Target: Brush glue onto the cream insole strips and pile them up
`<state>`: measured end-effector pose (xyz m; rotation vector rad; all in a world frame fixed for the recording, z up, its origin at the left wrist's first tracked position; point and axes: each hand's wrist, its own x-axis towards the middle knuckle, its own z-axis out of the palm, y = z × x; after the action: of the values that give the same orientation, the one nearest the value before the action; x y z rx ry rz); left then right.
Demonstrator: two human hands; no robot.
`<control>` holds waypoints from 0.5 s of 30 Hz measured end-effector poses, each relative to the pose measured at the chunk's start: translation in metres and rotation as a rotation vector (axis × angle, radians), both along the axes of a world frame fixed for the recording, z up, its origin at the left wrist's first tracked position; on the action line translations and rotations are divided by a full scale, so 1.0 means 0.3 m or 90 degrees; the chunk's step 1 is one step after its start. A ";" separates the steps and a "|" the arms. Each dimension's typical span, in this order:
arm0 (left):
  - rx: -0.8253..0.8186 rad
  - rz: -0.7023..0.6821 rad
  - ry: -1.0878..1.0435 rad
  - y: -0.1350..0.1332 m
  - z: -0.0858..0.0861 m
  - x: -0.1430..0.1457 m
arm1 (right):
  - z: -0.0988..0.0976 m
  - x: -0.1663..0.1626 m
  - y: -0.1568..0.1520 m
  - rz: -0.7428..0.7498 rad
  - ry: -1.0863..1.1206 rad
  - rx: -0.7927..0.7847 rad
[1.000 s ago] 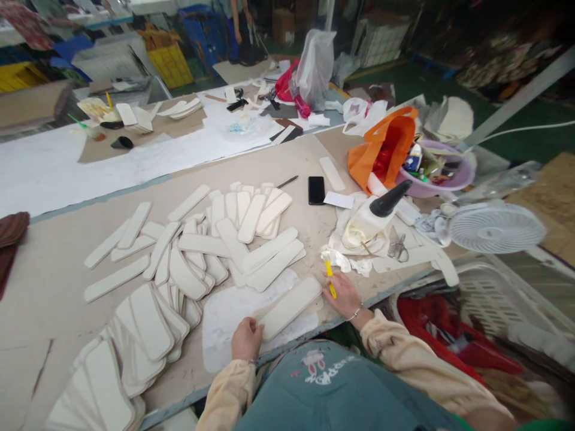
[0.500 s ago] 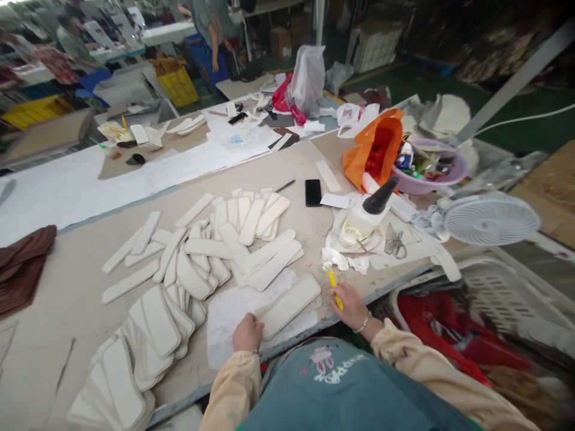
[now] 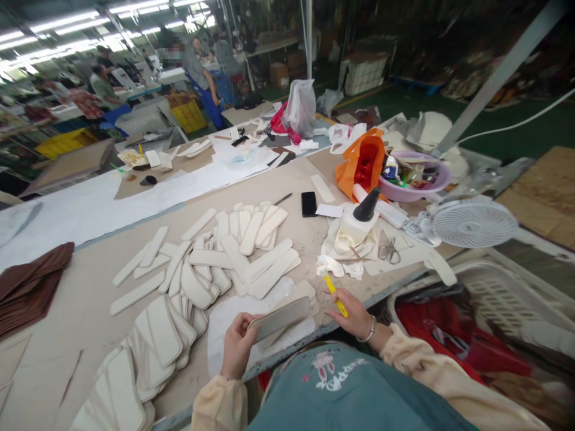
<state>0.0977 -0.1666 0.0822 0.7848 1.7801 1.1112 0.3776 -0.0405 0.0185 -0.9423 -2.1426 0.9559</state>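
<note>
My left hand grips the left end of a long white rounded strip, which is tilted up on its edge over the table's front. Beneath it, another pale strip lies on a sheet of white paper. My right hand is closed around a yellow-handled brush; its tip is smeared white and points at a crumpled white wad. Behind that stands a white bottle with a black cone nozzle. Many similar strips lie heaped left of the paper.
A black phone, scissors and a white fan lie to the right. Farther back are an orange bag and a purple basin. Brown pieces are stacked at far left. A basket stands below the table's right edge.
My left hand has lifted the strip off the paper and tipped it up on edge, uncovering another strip below. My right hand still holds the brush. The camera view has tilted upward.
</note>
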 end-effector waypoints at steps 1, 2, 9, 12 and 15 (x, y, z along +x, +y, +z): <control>0.020 0.013 -0.026 0.014 0.046 0.009 | 0.028 -0.012 0.005 0.004 0.020 -0.019; 0.038 0.029 -0.050 0.028 0.091 0.017 | 0.059 -0.027 0.012 0.011 0.040 -0.041; 0.145 0.096 -0.210 0.094 0.353 -0.006 | 0.259 -0.145 0.042 0.087 0.215 -0.170; 0.189 0.142 -0.211 0.102 0.425 -0.032 | 0.305 -0.180 0.031 0.073 0.313 -0.277; 0.210 0.186 -0.179 0.104 0.454 -0.049 | 0.344 -0.196 0.013 0.030 0.350 -0.340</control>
<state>0.0829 -0.1353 0.2183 0.5313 1.5228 1.6530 0.3189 -0.0365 0.1217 -0.7429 -1.4762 1.6400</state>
